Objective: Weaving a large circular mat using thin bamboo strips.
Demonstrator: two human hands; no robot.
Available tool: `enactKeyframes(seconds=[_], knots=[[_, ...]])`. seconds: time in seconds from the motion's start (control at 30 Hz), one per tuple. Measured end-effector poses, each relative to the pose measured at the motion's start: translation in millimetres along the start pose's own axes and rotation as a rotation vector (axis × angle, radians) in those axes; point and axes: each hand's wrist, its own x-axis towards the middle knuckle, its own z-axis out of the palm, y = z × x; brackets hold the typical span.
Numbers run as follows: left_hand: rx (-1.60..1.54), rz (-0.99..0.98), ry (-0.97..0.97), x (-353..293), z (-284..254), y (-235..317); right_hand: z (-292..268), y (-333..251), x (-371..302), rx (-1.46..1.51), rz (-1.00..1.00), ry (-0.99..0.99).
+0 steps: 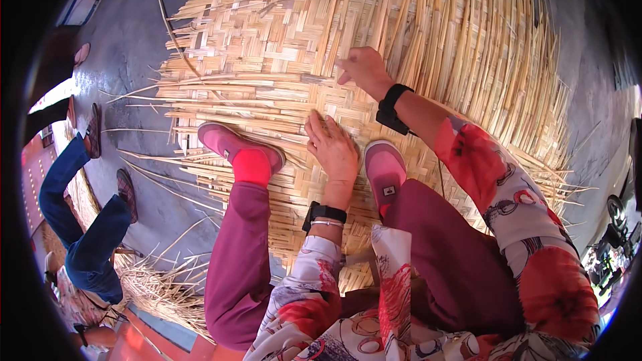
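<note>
A large mat [267,40] of flat, pale straw-coloured strips in a zigzag weave lies on the ground under my feet. My left hand [332,152] rests on the weave between my two pink shoes, fingers stretched out and holding nothing. Further forward and to the right, my right hand [366,70] is curled, thumb and fingertips bent in at the border of the long lengthwise strips [461,47]. Whatever those fingertips hold, if anything, is too small to make out. Loose crosswise strips [234,101] run left from the weave, ahead of my left shoe.
Strip ends stick out past the mat's left edge over the grey floor [134,40]. A seated person in blue jeans [100,247] is at the left. Near them lies a heap of loose strips [164,287]. Dark wheeled objects [615,227] stand at the far right.
</note>
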Motion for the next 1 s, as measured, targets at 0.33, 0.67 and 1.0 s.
enactKeyframes(seconds=[0.33, 0.67, 1.0], knots=[[-0.021, 0.052, -0.074, 6.5, 9.0, -4.9, 6.6, -1.4, 17.5, 0.390, 0.092, -0.043], [0.012, 0.037, -0.153, 20.3, -10.4, -4.7, 0.1, -6.9, 8.2, 0.147, 0.068, 0.134], [0.102, 0.094, -0.123, 28.0, -5.4, -20.9, -6.8, 17.5, -60.5, -1.136, -0.695, 0.016]])
